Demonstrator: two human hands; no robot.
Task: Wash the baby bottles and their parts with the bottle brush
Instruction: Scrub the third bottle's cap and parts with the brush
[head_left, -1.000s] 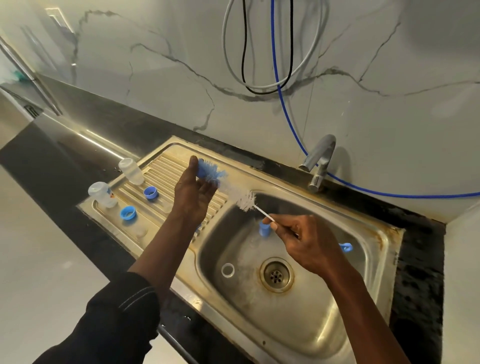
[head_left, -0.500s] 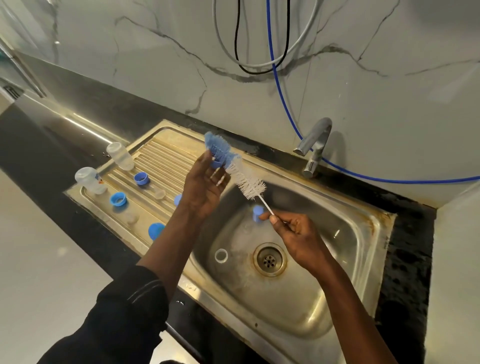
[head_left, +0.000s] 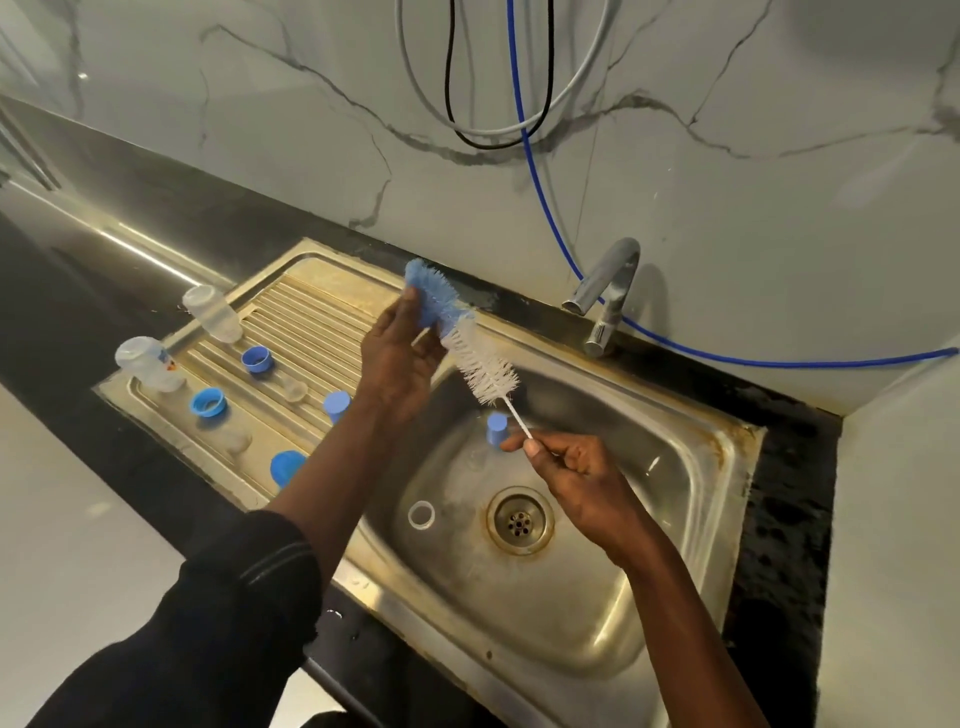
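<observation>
Stainless sink (head_left: 724, 441), head view: left grip (head_left: 397, 364) clamps the bottle brush (head_left: 485, 371) at its blue tip, right grip (head_left: 582, 475) pinches its wire handle, above the basin. Bottles (head_left: 213, 314) and blue caps (head_left: 208, 402) sit on the drainboard (head_left: 311, 312); washing appears barely begun.

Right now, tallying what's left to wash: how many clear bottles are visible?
2: the far bottle at the back left of the drainboard, the near bottle in front of it. The left hand may hide another.

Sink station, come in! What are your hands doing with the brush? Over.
Left hand grips brush by blue end, right hand pinches its stem. Two bottles sit on drainboard. Blue cap in sink below, nothing blocking.
</observation>
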